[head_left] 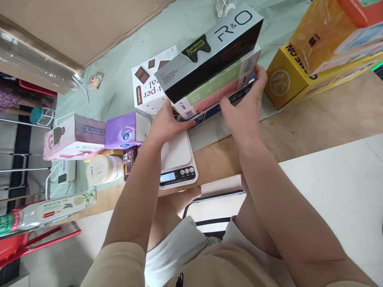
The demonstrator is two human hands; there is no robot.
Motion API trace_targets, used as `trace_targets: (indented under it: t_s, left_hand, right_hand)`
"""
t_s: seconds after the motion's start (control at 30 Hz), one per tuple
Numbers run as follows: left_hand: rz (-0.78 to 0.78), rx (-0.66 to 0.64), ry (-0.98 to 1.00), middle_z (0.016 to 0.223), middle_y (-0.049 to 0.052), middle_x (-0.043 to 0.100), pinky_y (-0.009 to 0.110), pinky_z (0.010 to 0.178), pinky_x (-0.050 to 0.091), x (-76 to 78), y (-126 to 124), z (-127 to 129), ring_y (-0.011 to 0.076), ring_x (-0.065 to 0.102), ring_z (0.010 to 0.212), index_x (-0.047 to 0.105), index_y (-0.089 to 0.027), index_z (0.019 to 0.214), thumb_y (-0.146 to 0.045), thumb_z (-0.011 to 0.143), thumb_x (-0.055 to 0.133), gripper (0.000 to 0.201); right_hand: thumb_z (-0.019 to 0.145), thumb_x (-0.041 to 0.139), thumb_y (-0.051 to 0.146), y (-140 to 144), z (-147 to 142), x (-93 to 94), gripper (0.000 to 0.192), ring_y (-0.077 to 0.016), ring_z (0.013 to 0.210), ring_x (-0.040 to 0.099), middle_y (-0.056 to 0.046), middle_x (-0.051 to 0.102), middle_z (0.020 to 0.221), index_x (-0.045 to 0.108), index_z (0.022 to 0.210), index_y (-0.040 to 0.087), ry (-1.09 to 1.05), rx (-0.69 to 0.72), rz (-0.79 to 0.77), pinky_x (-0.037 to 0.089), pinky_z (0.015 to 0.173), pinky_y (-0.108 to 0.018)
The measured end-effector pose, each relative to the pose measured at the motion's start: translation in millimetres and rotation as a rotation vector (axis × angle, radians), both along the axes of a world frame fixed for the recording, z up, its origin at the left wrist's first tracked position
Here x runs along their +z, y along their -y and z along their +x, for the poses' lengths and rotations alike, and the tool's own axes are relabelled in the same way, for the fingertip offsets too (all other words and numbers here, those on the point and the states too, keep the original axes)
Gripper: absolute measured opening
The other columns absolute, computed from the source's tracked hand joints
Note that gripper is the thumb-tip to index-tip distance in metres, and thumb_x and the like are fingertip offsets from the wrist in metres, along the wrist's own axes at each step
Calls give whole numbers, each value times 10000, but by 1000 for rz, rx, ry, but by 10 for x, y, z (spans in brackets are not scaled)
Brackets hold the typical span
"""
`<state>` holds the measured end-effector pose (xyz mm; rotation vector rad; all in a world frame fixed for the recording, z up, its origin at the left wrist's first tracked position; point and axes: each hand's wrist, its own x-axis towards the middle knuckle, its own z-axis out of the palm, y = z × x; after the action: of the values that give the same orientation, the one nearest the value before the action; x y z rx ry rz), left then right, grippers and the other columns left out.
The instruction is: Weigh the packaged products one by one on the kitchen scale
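Note:
A stack of long toothpaste boxes lies slanted in front of me. On top is a silver and black bamboo charcoal toothpaste box [209, 44]. Below it come a green and pink box [215, 85] and a dark blue box [206, 114]. My left hand [167, 125] closes on the near left corner of the stack, thumb along the blue box. My right hand [245, 105] grips the right end, thumb on the near side and fingers round the end. Under my left hand sits a white kitchen scale [176, 153], its display lit with what looks like 65.
Behind the stack stands a white NutriMotion box [146, 89]. To the left are a pink box [74, 137], a purple tissue pack [127, 129], a cream jar [104, 169] and a clear bottle [48, 211]. A yellow box [287, 79] stands at the right. The wooden table edge [221, 155] runs close to me.

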<state>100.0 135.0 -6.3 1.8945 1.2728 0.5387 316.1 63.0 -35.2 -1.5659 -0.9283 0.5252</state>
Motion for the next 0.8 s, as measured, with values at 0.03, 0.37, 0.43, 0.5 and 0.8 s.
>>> trace_targets:
  t_s: [0.03, 0.37, 0.43, 0.5, 0.8]
  left_hand:
    - [2, -7, 26, 1283, 111, 727, 595, 1090, 579, 21, 19, 10, 365, 700, 1205, 622, -221, 1270, -400, 604, 930, 755]
    - [198, 34, 276, 1460, 26, 641, 531, 1231, 507, 328, 170, 196, 309, 557, 1465, 502, -341, 1259, -750, 679, 865, 797]
    - [189, 34, 260, 1446, 38, 650, 529, 1215, 518, 316, 151, 212, 314, 556, 1462, 512, -321, 1260, -784, 687, 839, 805]
    - [195, 38, 268, 1400, 43, 677, 533, 1213, 515, 294, 133, 208, 314, 564, 1448, 534, -290, 1233, -802, 689, 828, 803]
    - [287, 63, 277, 1342, 2, 716, 565, 1278, 453, 428, 255, 181, 323, 547, 1455, 581, -305, 1231, -869, 649, 797, 839]
  right_hand:
    - [715, 622, 260, 11, -5, 23, 865, -248, 1586, 368, -111, 332, 1666, 271, 1505, 294, 6, -5, -4, 272, 1389, -537]
    - [840, 661, 370, 25, 43, 180, 888, -197, 1639, 294, -54, 265, 1735, 222, 1611, 345, -8, 96, 102, 278, 1394, -477]
    - [840, 656, 336, 28, 40, 222, 874, -186, 1659, 249, -37, 250, 1748, 234, 1606, 350, -14, 100, 106, 264, 1398, -476]
    - [833, 637, 284, 49, 24, 275, 852, -168, 1668, 224, -41, 254, 1755, 253, 1593, 321, -25, 108, 122, 236, 1406, -457]
    - [779, 549, 227, 139, 20, 289, 771, -129, 1617, 337, -101, 318, 1725, 330, 1518, 207, -58, 121, 311, 258, 1390, -358]
